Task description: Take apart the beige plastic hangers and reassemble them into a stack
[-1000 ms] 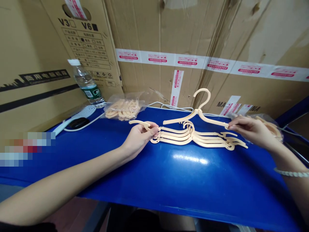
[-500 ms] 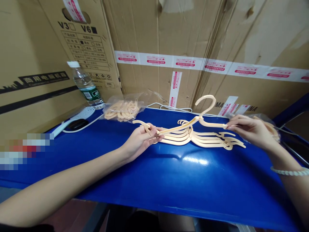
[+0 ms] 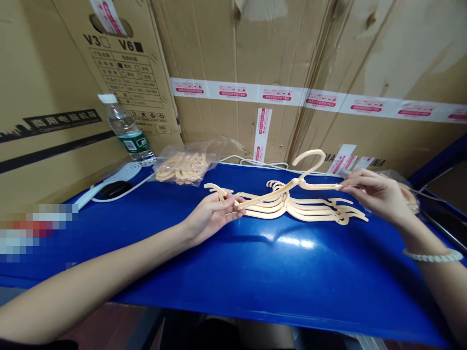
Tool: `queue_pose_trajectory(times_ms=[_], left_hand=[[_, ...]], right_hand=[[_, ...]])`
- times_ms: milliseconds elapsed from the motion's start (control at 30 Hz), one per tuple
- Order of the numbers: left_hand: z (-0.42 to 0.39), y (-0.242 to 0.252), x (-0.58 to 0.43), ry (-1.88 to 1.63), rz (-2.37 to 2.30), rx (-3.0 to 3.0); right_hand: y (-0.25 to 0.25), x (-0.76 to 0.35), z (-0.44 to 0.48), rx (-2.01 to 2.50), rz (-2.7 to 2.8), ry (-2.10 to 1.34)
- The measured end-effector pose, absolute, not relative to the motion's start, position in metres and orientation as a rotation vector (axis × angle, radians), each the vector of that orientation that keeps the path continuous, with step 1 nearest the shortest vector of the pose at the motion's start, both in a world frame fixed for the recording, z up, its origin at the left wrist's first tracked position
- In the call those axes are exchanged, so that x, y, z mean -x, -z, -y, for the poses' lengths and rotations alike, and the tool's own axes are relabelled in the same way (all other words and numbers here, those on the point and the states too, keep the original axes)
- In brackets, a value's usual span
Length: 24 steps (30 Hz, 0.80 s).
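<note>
A cream plastic clothes hanger (image 3: pixel 274 192) is held up between both hands, its hook pointing up and away. My left hand (image 3: pixel 207 216) is closed on the hanger's left end, where a curved end piece sticks out past the thumb. At the opposite tip, my right hand (image 3: pixel 375 192) pinches the right arm's end between thumb and fingers. Several matching hangers (image 3: pixel 310 210) lie stacked on the blue tabletop just behind and beneath the held one, their left ends partly hidden by my left hand.
A clear bag of cream hanger parts (image 3: pixel 181 167) lies at the back left, beside a water bottle (image 3: pixel 132 138). Another bag (image 3: pixel 408 192) sits behind my right hand. A white cable (image 3: pixel 251 162) runs along the back edge below cardboard boxes (image 3: pixel 233 43). A black object (image 3: pixel 116 189) lies left.
The hanger's hook has dipped slightly, and the held hanger is a little lower. Both hands keep their hold. The whole view has shifted slightly.
</note>
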<state>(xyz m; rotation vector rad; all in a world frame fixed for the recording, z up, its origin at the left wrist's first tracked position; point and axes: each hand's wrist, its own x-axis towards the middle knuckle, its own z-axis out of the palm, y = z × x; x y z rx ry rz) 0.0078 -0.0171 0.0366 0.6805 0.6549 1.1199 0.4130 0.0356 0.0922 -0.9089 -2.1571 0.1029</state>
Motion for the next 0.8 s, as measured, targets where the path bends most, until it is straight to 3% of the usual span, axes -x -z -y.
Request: queue_pose_trajectory(times_ms=[800], left_hand=[[0.0162, -0.0267, -0.0087, -1.241, -0.767, -0.819]], right_hand=[[-0.0885, -0.4062, -0.0323, 0.858, 2.214, -0.055]])
